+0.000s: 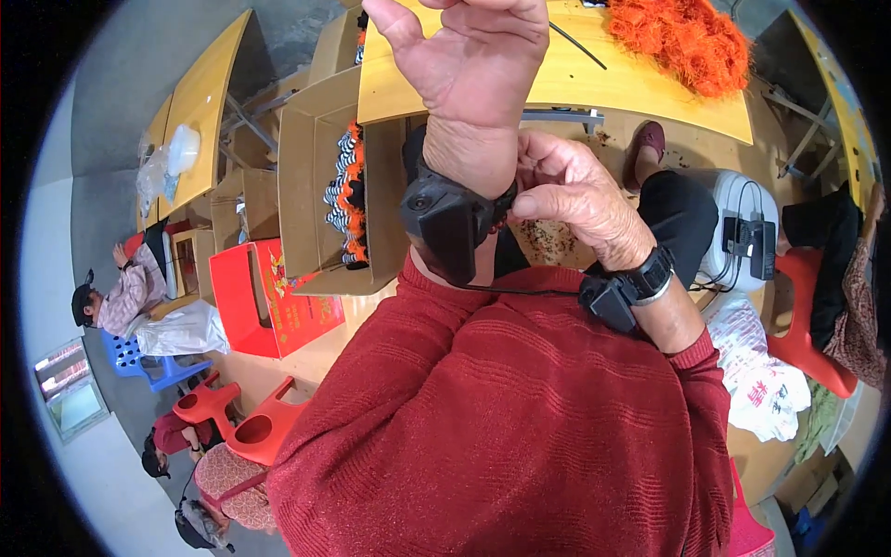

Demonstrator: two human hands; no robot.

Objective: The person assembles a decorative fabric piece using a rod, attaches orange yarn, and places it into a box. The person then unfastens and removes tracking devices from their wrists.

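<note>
My left hand (469, 65) is raised over the yellow table, palm showing and thumb spread. Its fingertips run past the upper edge of the view, and nothing is seen in it. A black box-shaped wrist camera (445, 218) is strapped round my left wrist. My right hand (585, 200) reaches across to that wrist, thumb and fingers closed at the side of the strap (504, 202); the fingertips are partly hidden. Another black wrist device (613, 299) sits on my right wrist, and a thin black cable (524, 290) runs between the two.
An orange fluffy heap (682, 42) lies on the yellow table (640, 102). An open cardboard box (302, 186) holds black, white and orange trimmings (348, 200). Around me are a red box (278, 311), a white case with a charger (742, 223), red stools (264, 432) and seated people (130, 292).
</note>
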